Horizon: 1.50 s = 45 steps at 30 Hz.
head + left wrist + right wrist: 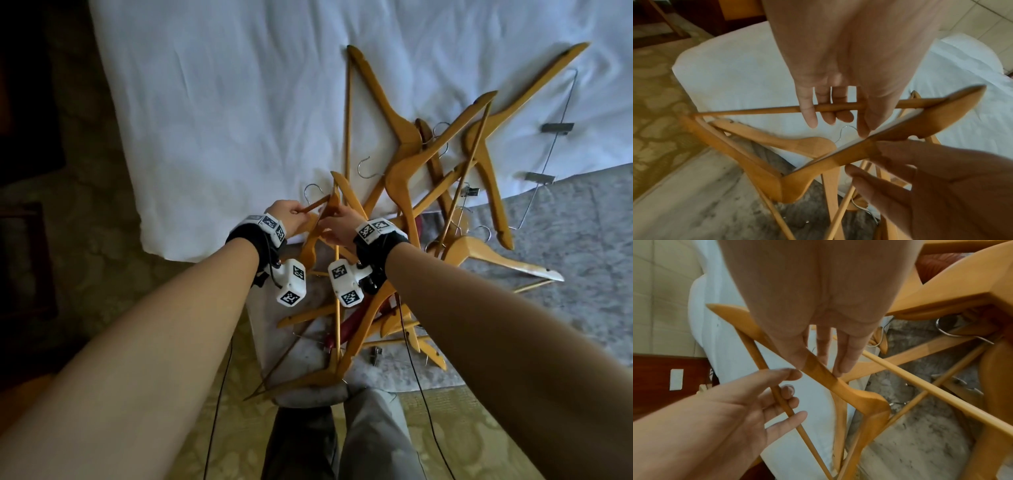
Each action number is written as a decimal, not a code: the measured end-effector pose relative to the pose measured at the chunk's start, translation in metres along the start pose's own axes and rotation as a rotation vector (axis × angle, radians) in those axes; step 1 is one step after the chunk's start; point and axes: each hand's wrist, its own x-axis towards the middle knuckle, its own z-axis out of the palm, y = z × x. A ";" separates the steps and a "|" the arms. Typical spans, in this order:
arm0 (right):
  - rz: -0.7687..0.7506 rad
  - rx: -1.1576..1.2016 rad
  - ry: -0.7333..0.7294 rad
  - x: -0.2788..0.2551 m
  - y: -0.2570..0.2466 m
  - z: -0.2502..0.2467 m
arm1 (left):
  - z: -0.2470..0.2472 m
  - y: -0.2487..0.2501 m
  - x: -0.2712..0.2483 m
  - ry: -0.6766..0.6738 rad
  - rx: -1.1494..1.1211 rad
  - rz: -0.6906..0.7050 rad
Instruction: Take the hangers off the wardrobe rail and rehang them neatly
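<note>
Both hands hold one light wooden hanger (322, 202) lifted at the near left edge of a tangled pile of wooden hangers (411, 164) on the bed. My left hand (291, 214) curls its fingers round the hanger's thin crossbar (756, 111), thumb on the near side. My right hand (337, 226) pinches the hanger's broad shoulder arm (859, 395) between thumb and fingers. In the left wrist view the left hand (838, 116) is above and the right hand (879, 162) lower right. No wardrobe rail is in view.
The pile lies across a white sheet (222, 120) and a grey blanket (565, 222). It includes a dark red hanger (349, 325) and a metal clip hanger (556, 128). Patterned carpet (120, 240) and dark wooden furniture (20, 137) lie to the left.
</note>
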 end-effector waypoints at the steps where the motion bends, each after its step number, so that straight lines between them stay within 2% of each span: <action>1: -0.032 -0.039 -0.006 -0.004 -0.002 0.004 | -0.002 -0.001 -0.005 0.008 -0.007 0.005; 6: -0.183 -0.204 -0.016 -0.020 -0.024 0.016 | -0.022 0.003 -0.039 0.023 -0.044 0.019; 11: -0.212 -0.252 -0.089 -0.045 -0.049 0.022 | -0.037 -0.001 -0.063 0.012 -0.067 0.051; 14: -0.234 -0.208 -0.078 -0.055 -0.052 0.029 | -0.042 -0.006 -0.075 0.026 0.044 0.071; 17: -0.206 -0.174 -0.052 -0.061 -0.052 0.040 | -0.045 -0.014 -0.083 0.054 0.123 0.110; 23: -0.147 -0.203 -0.056 -0.065 -0.045 0.059 | -0.039 -0.026 -0.081 0.109 0.062 0.113; 26: -0.126 -0.304 -0.066 -0.056 -0.033 0.062 | -0.024 -0.026 -0.075 0.093 0.056 0.090; 31: -0.064 -0.276 -0.109 -0.055 -0.025 0.053 | -0.015 -0.028 -0.068 0.040 0.098 0.050; 36: -0.010 -0.294 -0.158 -0.050 -0.024 0.053 | -0.032 -0.030 -0.068 0.038 0.108 0.006; 45: -0.025 -0.336 -0.171 -0.074 -0.059 0.068 | -0.094 -0.017 -0.111 0.236 -0.059 -0.039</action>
